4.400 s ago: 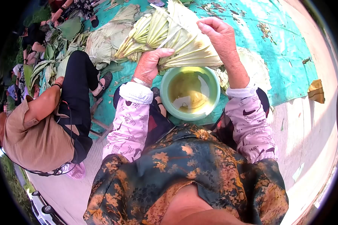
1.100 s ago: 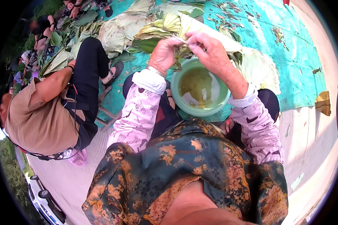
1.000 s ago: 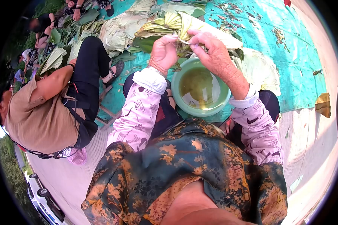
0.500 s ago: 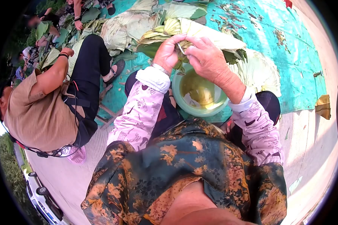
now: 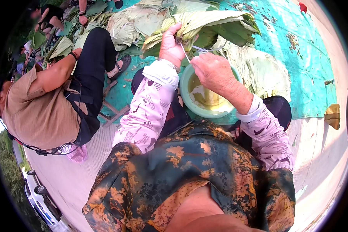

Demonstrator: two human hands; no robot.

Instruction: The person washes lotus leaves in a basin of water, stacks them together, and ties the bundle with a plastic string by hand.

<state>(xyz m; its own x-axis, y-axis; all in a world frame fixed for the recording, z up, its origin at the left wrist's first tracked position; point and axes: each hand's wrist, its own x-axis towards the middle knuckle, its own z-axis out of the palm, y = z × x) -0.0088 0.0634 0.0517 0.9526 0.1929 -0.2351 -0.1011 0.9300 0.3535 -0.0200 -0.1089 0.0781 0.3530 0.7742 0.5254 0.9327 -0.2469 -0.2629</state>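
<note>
Over a pale green basin [image 5: 207,115], the right hand [image 5: 212,73] had dropped lower and drawn away from the left hand [image 5: 171,45], where a second earlier the two had been busy fingertip to fingertip. Between them a thin white strip [image 5: 184,51] now ran straight and slanting, taut by the look of it. The right hand's grip was closed and seemed to pinch the strip's lower end, though its knuckles hid exactly how. The left hand's grip was pressed around the gathered end of a bundle of leaves [image 5: 210,21], the thumb laid against the near face.

The bundle itself had come up too: its wide end was tipped higher to the right, baring more of the dark green undersides. It was held just beyond the basin, clear of the water [image 5: 205,98] and above the teal tarp [image 5: 307,77]. To my eye, all this meant the strip was being pulled tight at the gathered end; whether it was knotted or merely looped there, I couldn't tell. Another pale strand [image 5: 199,48] showed just above the right hand.

Flattened leaves [image 5: 265,73] lay on the tarp beside the basin, and off to the left sat a co-worker in a tan shirt [image 5: 42,110].
</note>
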